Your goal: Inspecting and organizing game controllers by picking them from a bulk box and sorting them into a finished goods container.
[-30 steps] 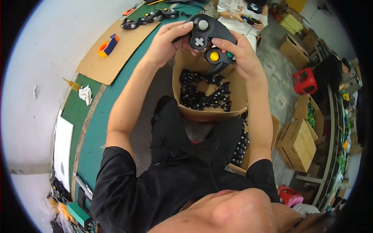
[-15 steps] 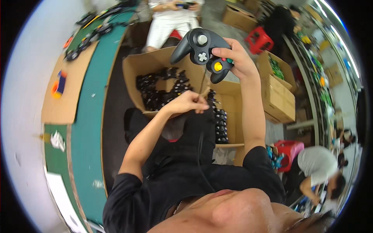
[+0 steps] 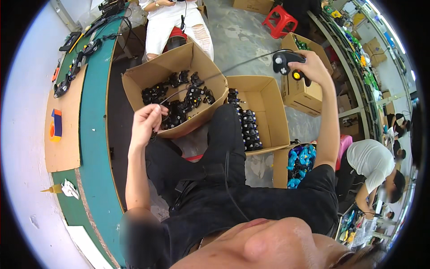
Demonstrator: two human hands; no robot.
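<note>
My right hand [image 3: 312, 67] grips a black game controller [image 3: 283, 62] with a yellow stick and a grey stick, held up at the far right. Its black cable [image 3: 239, 65] runs leftward from the controller, stretched across the cardboard boxes. At the other end my left hand [image 3: 149, 120] pinches the cable between thumb and fingers. That hand is just over the near left rim of an open cardboard box [image 3: 134, 85], in which several black controllers [image 3: 193, 96] lie loosely. The cable's tip by the left hand is too small to make out.
A second cardboard box [image 3: 272, 107] holds rows of black controllers [image 3: 251, 130]. Blue controllers [image 3: 301, 161] fill a box near my right elbow. A green workbench [image 3: 95, 134] runs along the left, with a tape dispenser [image 3: 55, 125]. A seated person [image 3: 177, 22] faces me; a red stool [image 3: 280, 21] stands beyond.
My hands have spread apart: the right moved right with the controller, the left moved left along with the cable. The cable is now pulled out long between them. The view has shifted too.
</note>
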